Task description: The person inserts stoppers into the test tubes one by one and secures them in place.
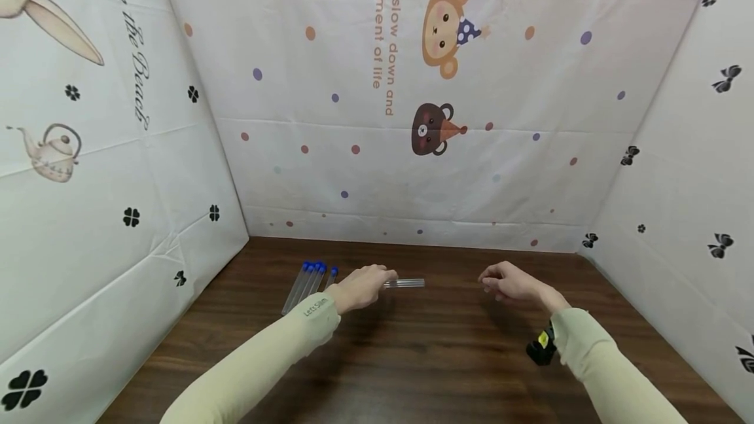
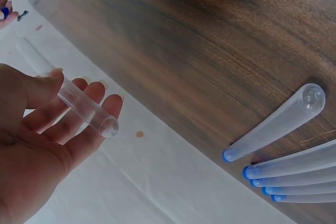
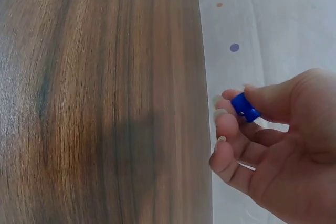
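My left hand (image 1: 363, 285) holds a clear test tube (image 1: 405, 283) above the table, its far end pointing right in the head view. In the left wrist view the thumb presses this tube (image 2: 79, 100) against the fingers, and its rounded end faces the camera. No cap shows on the held tube; its far end is faint. Off to the right, my right hand (image 1: 511, 281) is raised over the table. A small blue cap (image 3: 245, 108) is pinched between its thumb and fingers in the right wrist view. The two hands are well apart.
Several blue-capped test tubes (image 1: 303, 286) lie side by side on the dark wooden table (image 1: 424, 358), left of the left hand. One capped tube (image 2: 275, 121) lies slightly apart from that row. A black device with a yellow label (image 1: 542, 345) sits at the right wrist. Printed white sheets (image 1: 353, 169) surround the table.
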A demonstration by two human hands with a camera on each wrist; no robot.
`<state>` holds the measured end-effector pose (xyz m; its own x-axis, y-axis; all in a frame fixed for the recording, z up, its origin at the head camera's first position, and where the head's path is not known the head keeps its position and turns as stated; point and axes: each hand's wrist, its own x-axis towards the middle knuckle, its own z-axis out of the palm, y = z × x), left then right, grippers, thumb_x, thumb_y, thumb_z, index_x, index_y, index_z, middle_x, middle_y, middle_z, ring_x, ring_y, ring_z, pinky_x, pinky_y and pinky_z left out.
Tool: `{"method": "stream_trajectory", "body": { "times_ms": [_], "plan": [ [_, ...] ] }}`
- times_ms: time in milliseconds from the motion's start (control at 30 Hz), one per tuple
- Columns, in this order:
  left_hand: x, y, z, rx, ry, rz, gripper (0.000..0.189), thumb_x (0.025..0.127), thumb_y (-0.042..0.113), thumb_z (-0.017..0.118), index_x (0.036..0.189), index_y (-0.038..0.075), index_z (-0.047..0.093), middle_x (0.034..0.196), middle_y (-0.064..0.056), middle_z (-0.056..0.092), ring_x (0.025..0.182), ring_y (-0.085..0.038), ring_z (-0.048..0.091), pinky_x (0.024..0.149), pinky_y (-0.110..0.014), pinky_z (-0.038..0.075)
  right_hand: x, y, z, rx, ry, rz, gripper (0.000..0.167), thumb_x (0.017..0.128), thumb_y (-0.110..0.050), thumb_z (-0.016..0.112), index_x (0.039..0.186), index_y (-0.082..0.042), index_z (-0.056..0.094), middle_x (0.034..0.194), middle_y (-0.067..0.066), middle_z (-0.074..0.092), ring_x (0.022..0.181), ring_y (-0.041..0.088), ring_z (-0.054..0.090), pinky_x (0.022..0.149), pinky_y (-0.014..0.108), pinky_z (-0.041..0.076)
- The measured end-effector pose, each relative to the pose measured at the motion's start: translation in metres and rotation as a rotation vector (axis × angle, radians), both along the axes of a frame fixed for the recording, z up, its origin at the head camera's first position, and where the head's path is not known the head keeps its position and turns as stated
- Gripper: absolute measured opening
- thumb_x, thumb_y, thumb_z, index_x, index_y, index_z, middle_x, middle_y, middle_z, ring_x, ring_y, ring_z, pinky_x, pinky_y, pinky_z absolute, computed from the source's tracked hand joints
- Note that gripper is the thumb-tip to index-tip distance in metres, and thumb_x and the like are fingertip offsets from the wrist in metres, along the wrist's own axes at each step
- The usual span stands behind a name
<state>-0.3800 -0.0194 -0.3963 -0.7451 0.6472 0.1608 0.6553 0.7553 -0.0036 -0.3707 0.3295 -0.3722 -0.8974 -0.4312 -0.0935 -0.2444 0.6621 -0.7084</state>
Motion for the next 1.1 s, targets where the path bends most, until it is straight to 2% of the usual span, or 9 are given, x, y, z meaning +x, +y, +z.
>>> {"method": "stream_trajectory", "body": {
  "times_ms": [167, 333, 567, 800, 867, 1000, 1100],
  "plan": [
    [0.0, -0.001, 0.003, 0.002, -0.003, 0.01, 0.038, 0.089, -0.001, 0.059, 0.122, 0.017, 0.061, 0.101, -0.001, 0.069, 0.083, -0.013, 0.063, 0.068, -0.027, 0.053, -0.002, -0.004, -0.001, -0.026, 0.103, -0.082, 0.023, 0.1, -0.011, 0.049, 0.109, 0.007, 0.061, 0.085, 0.015, 0.063, 0.06, 0.018, 0.053, 0.05, 0.035, 0.047],
    [0.001, -0.004, 0.005, 0.023, -0.034, 0.004, 0.037, 0.09, -0.002, 0.059, 0.123, 0.015, 0.062, 0.1, -0.002, 0.071, 0.076, -0.009, 0.059, 0.064, -0.024, 0.051, -0.003, -0.006, -0.002, -0.025, 0.196, -0.163, 0.02, 0.097, -0.015, 0.058, 0.106, 0.001, 0.065, 0.092, 0.021, 0.067, 0.065, 0.023, 0.057, 0.056, 0.038, 0.051],
    [0.002, -0.006, 0.007, 0.04, -0.083, -0.005, 0.05, 0.088, -0.009, 0.058, 0.131, 0.016, 0.058, 0.1, -0.005, 0.072, 0.069, -0.008, 0.052, 0.058, -0.02, 0.045, -0.004, -0.011, -0.005, -0.063, 0.196, -0.177, 0.023, 0.093, -0.014, 0.064, 0.107, 0.003, 0.06, 0.092, 0.023, 0.069, 0.069, 0.025, 0.067, 0.062, 0.044, 0.056],
    [0.003, -0.006, 0.007, 0.018, -0.061, 0.003, 0.062, 0.086, -0.011, 0.057, 0.138, 0.021, 0.052, 0.11, -0.004, 0.07, 0.064, -0.008, 0.047, 0.051, -0.019, 0.039, -0.005, -0.016, -0.011, -0.068, 0.202, -0.17, 0.022, 0.097, -0.015, 0.056, 0.11, 0.003, 0.061, 0.096, 0.016, 0.072, 0.075, 0.035, 0.068, 0.058, 0.037, 0.055],
    [0.003, -0.006, 0.007, 0.019, -0.059, 0.002, 0.063, 0.085, -0.012, 0.058, 0.138, 0.021, 0.052, 0.111, -0.004, 0.07, 0.062, -0.008, 0.046, 0.05, -0.019, 0.037, -0.005, -0.017, -0.013, -0.055, 0.221, -0.186, 0.022, 0.097, -0.017, 0.058, 0.107, 0.001, 0.063, 0.091, 0.013, 0.07, 0.073, 0.033, 0.066, 0.058, 0.036, 0.054],
    [0.003, -0.006, 0.007, 0.023, -0.06, 0.0, 0.063, 0.085, -0.012, 0.058, 0.139, 0.021, 0.052, 0.11, -0.005, 0.069, 0.061, -0.008, 0.046, 0.05, -0.019, 0.037, -0.006, -0.02, -0.017, -0.036, 0.267, -0.246, 0.022, 0.093, -0.023, 0.064, 0.103, -0.004, 0.066, 0.081, 0.008, 0.061, 0.067, 0.022, 0.058, 0.055, 0.033, 0.051],
    [0.003, -0.006, 0.007, 0.027, -0.057, -0.004, 0.062, 0.085, -0.012, 0.058, 0.138, 0.02, 0.053, 0.108, -0.004, 0.07, 0.062, -0.008, 0.047, 0.051, -0.019, 0.039, -0.007, -0.022, -0.019, -0.047, 0.278, -0.254, 0.024, 0.092, -0.023, 0.066, 0.104, -0.002, 0.065, 0.081, 0.011, 0.06, 0.066, 0.019, 0.056, 0.055, 0.034, 0.051]
  ]
}}
